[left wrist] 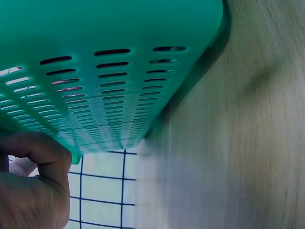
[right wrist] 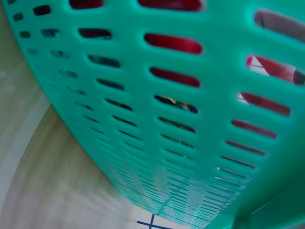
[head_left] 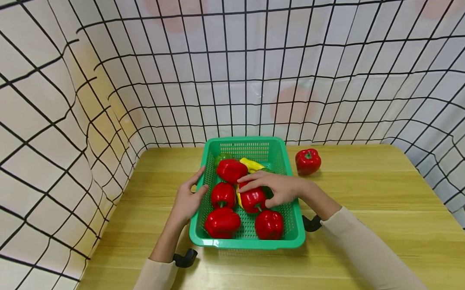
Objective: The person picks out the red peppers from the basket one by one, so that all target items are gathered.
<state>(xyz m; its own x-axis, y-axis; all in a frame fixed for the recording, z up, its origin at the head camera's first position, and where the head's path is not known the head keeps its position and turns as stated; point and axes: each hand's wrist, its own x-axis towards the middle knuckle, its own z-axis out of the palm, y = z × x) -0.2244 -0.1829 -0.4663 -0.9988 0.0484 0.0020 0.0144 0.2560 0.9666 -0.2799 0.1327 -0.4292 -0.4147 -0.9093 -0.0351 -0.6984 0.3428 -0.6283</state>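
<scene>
A green plastic basket [head_left: 248, 244] stands on the table with several red bell peppers in it. My left hand [head_left: 188, 201] holds its left rim, thumb and forefinger apart; in the left wrist view bent fingers [left wrist: 52, 157] lie beside the slotted wall. Over the basket, my right hand [head_left: 285, 188] grips a red bell pepper [head_left: 252, 201], fingers across its far side and thumb at its near right. Other red bell peppers [head_left: 222, 223] surround it. Behind lie a long yellow pepper [head_left: 253, 165] and a green vegetable [head_left: 222, 157], partly covered. The right wrist view shows only the basket wall, not the hand.
One more red bell pepper [head_left: 308, 161] sits on the wooden table [head_left: 375, 199], right of the basket. Black wire mesh [head_left: 245, 79] with pale sheeting behind it encloses the back and both sides.
</scene>
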